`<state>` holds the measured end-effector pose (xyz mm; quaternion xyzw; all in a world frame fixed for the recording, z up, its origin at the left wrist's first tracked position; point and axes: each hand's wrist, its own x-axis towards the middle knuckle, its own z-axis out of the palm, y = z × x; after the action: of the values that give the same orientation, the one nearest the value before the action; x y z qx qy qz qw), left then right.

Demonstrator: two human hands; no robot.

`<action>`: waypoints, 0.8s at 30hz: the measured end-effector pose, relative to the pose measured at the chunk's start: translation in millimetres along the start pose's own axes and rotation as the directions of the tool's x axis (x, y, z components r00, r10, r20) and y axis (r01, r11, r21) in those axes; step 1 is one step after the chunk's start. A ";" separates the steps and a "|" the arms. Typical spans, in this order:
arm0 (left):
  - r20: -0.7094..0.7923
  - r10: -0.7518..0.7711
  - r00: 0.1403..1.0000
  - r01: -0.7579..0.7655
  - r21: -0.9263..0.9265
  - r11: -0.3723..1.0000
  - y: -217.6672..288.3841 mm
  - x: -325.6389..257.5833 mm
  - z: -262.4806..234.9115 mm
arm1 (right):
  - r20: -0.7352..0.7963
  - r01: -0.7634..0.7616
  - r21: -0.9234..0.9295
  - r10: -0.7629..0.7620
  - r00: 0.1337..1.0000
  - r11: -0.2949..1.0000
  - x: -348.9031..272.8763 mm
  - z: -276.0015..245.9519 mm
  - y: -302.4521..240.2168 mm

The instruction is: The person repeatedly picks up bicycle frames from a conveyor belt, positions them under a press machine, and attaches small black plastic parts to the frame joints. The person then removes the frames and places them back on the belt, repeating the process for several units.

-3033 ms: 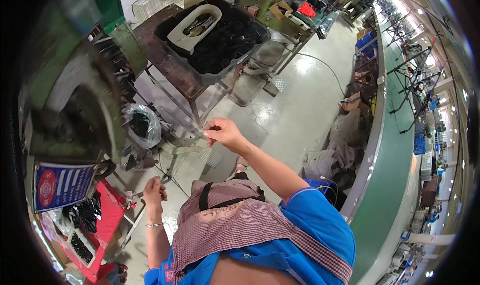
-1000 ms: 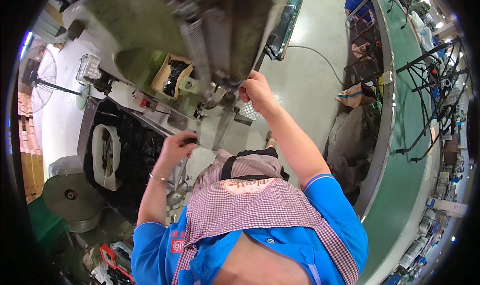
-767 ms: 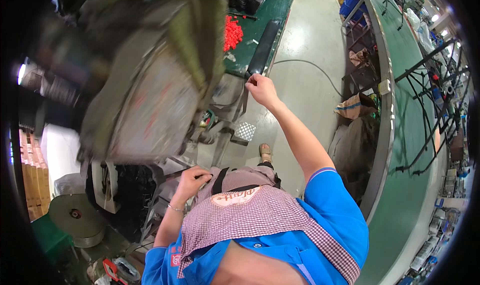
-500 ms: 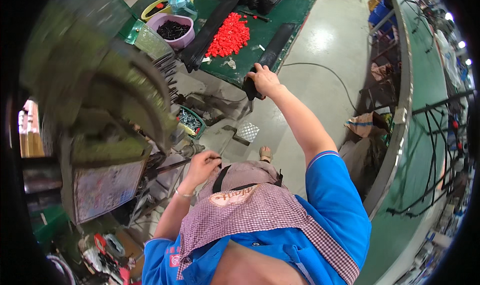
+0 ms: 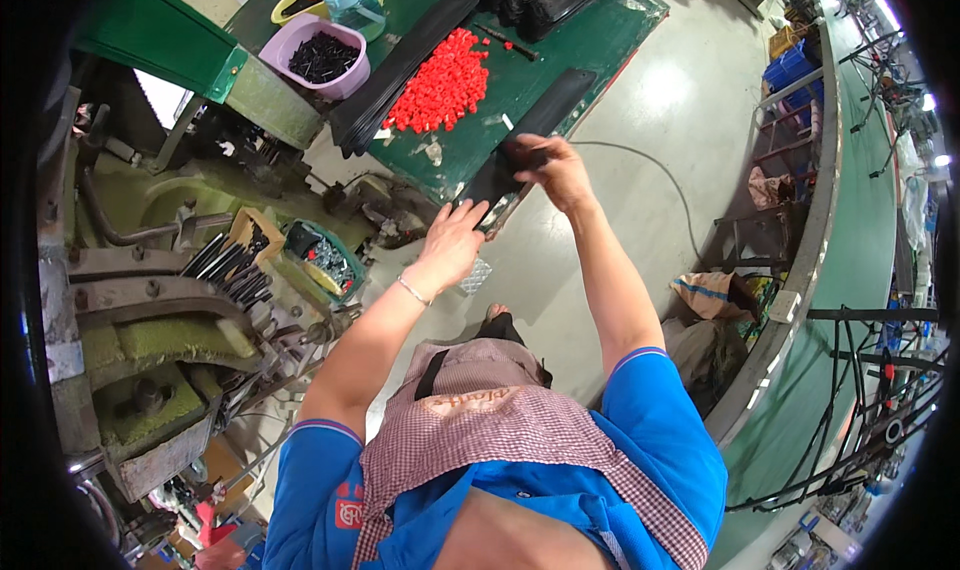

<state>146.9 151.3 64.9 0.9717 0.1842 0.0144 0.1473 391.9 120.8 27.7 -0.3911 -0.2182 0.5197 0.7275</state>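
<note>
Gripping a long black strip (image 5: pixel 528 140) running diagonally across the green table (image 5: pixel 560 55), right-hand fingers (image 5: pixel 540 160) pinch it.

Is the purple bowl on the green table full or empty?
Partly filled. The purple bowl stands upright on the green table with a heap of small black pieces covering its bottom, well below the rim.

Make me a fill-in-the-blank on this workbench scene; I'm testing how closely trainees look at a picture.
1. Both hands, the left hand and the right hand, are on a flat ____ strip at the table's edge.
2. The heap of small caps on the table is ____.
3. The pink bowl holds small ____ parts.
4. The table's top is ____.

Missing words: black; red; black; green
</note>
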 end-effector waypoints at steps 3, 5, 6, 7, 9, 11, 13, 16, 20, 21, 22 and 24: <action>0.123 -0.033 0.992 0.025 0.067 0.997 4.8 5.7 -8.2 | -0.151 0.145 0.413 -0.089 0.984 0.899 18.8 -30.1 -55.2; 0.126 -0.041 0.991 0.031 0.081 0.996 3.0 9.1 -5.7 | -0.201 0.510 0.500 -0.479 0.855 0.700 30.2 -54.3 -92.4; 0.138 -0.046 0.989 0.033 0.094 0.995 1.1 9.9 -3.7 | -0.178 0.538 0.515 -0.531 0.829 0.667 31.2 -57.5 -120.2; 0.149 -0.052 0.987 0.037 0.103 0.994 0.5 9.6 -3.3 | -0.155 0.562 0.530 -0.579 0.800 0.635 28.1 -53.6 -151.5; 0.164 -0.055 0.985 0.039 0.099 0.994 0.4 11.7 -6.0 | -0.045 0.684 0.435 -0.744 0.667 0.586 12.9 -47.7 -194.8; 0.135 -0.053 0.989 0.041 0.087 0.995 -5.0 11.7 5.0 | -0.101 0.744 0.419 -0.788 0.607 0.520 -9.4 -33.2 -231.0; 0.124 -0.061 0.990 0.052 0.074 0.996 -4.1 11.4 4.0 | -0.008 0.691 0.482 -0.786 0.618 0.538 -31.3 -13.2 -250.1; 0.062 -0.070 0.996 0.072 -0.032 0.997 -3.7 10.4 3.7 | 0.096 0.739 0.070 -0.742 0.664 0.670 -65.1 8.7 -243.3; -0.147 -0.281 0.948 0.173 -0.502 0.847 4.9 -25.5 -3.6 | 0.164 0.494 -0.633 -0.520 0.839 0.597 -109.8 55.6 -187.5; -0.095 -0.401 0.911 0.238 -0.672 0.701 10.6 -43.8 -4.9 | 0.109 0.368 -0.620 -0.388 0.915 0.693 -122.7 65.0 -167.8; -0.156 -0.415 0.896 0.089 -0.853 0.514 12.9 -60.0 -1.4 | 0.117 0.260 -0.715 -0.255 0.960 0.649 -126.1 40.8 -150.6; 0.144 -0.466 0.873 0.184 -0.982 0.042 26.9 -98.8 -31.2 | -0.017 0.091 -0.754 -0.158 0.987 0.651 -145.3 45.8 -104.8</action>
<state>61.8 100.4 105.2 0.5539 0.3591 0.2018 0.7235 367.2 -14.4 151.5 -0.6610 -0.4096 0.3161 0.5435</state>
